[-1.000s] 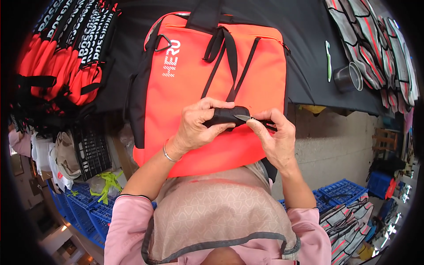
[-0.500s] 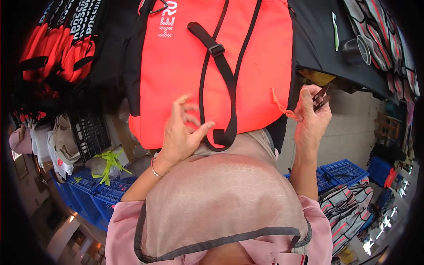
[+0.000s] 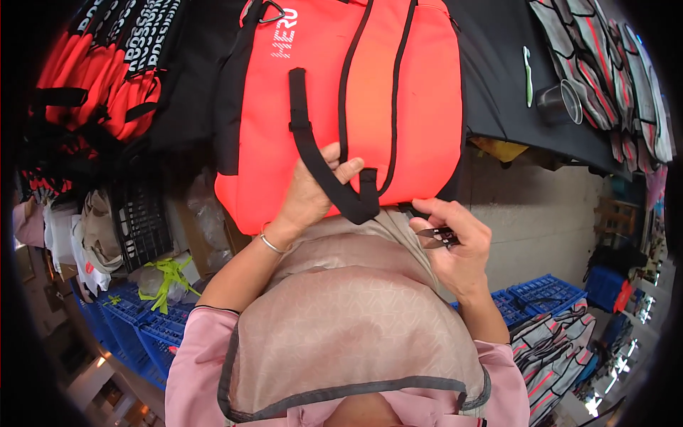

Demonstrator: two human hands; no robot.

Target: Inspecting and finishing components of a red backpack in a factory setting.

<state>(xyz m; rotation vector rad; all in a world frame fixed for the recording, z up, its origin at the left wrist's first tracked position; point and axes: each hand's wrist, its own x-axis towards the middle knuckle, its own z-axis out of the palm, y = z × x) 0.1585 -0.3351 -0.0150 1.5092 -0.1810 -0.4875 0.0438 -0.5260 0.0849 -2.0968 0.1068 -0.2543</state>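
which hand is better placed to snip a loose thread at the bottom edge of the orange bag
Right, probably. The right hand holds the small thread snips beside the orange bag bottom edge, while the left hand rests on the bag, fingers on the black strap, steadying it.

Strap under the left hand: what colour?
Black. The strap crosses the orange-red bag under the left hand; head view shows it.

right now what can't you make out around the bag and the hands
- Orange bag: top cut off by the head view's upper edge.
- Small metal tool in the right hand: mostly hidden by its fingers; kind unclear.
- Left hand: palm hidden, pressed against the black strap.
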